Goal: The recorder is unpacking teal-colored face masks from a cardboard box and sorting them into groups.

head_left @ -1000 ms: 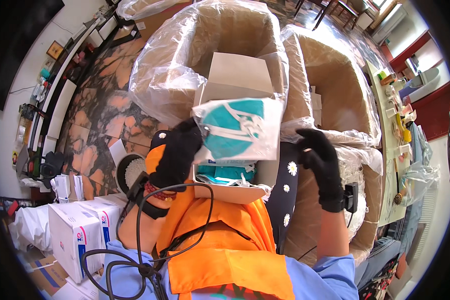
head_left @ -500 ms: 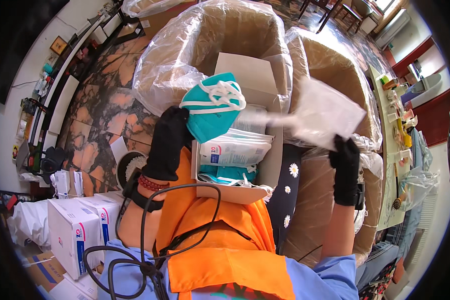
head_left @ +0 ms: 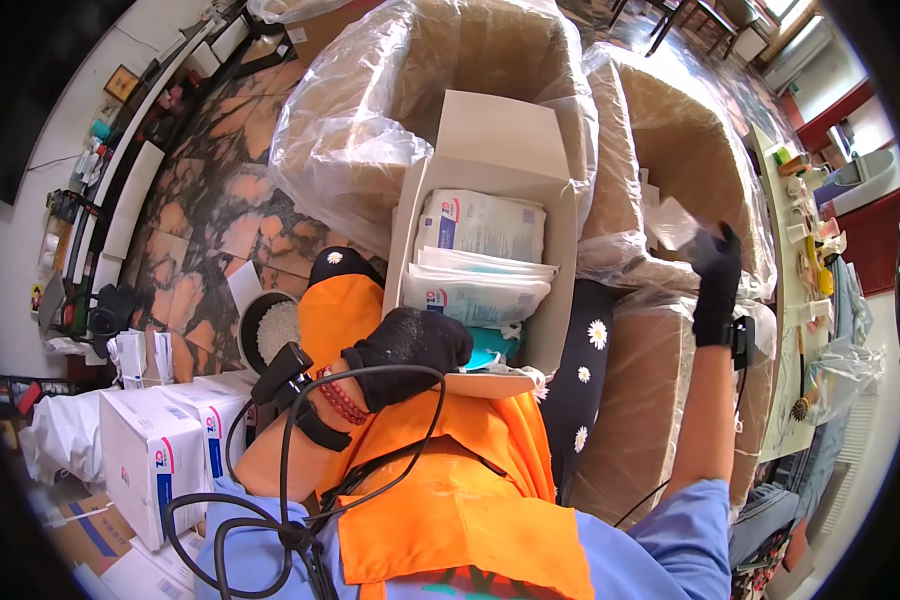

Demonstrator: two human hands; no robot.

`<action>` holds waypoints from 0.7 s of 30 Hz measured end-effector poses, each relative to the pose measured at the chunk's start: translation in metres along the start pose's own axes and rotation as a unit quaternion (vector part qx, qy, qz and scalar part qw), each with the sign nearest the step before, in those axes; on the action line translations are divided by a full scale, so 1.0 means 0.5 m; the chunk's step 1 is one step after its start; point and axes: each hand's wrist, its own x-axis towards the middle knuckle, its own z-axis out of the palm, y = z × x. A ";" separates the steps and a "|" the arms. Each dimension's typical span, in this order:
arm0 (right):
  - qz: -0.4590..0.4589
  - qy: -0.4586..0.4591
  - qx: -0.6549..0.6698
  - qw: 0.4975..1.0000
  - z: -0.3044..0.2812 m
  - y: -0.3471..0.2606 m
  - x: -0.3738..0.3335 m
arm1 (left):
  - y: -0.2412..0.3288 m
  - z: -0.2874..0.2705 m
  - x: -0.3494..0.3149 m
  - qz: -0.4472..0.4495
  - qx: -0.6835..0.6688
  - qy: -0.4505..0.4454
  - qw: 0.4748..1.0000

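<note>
My left hand (head_left: 405,355), in a black glove, reaches into the near end of a white cardboard box (head_left: 410,215) on my lap. Its fingers are curled down against a teal face mask (head_left: 490,345); the fingertips are hidden. Behind the mask stand several white mask pouches (head_left: 480,298), and another pouch (head_left: 482,225) lies at the box's far end. My right hand (head_left: 715,265), also black-gloved, is over the right lined carton (head_left: 685,130). Motion smears its fingers. Just left of them is a whitish pouch (head_left: 670,222) inside the carton; contact with it is unclear.
A larger carton with clear plastic lining (head_left: 350,150) stands beyond the box. White printed boxes (head_left: 150,450) are stacked at my left near a pail of white granules (head_left: 275,330). A black cable (head_left: 290,530) loops over my left arm. A cluttered table (head_left: 790,370) runs along the right.
My left hand has come down into the box's near end with the teal mask. My right hand has shifted a little right, and the white pouch has moved down into the right carton.
</note>
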 end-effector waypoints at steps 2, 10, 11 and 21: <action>-0.106 -0.152 -0.089 0.979 0.127 -0.077 -0.086 | 0.008 -0.001 -0.005 -0.004 0.032 0.004 0.999; -0.254 -0.400 -0.371 0.799 0.429 -0.122 -0.293 | 0.023 0.014 0.012 -0.049 0.066 0.008 0.997; -0.256 -0.400 -0.372 0.797 0.432 -0.098 -0.295 | 0.019 0.020 0.013 -0.044 0.030 0.032 0.998; -0.093 -0.394 -0.188 0.895 0.362 -0.165 -0.286 | 0.014 -0.036 -0.038 -0.109 -0.448 0.189 0.867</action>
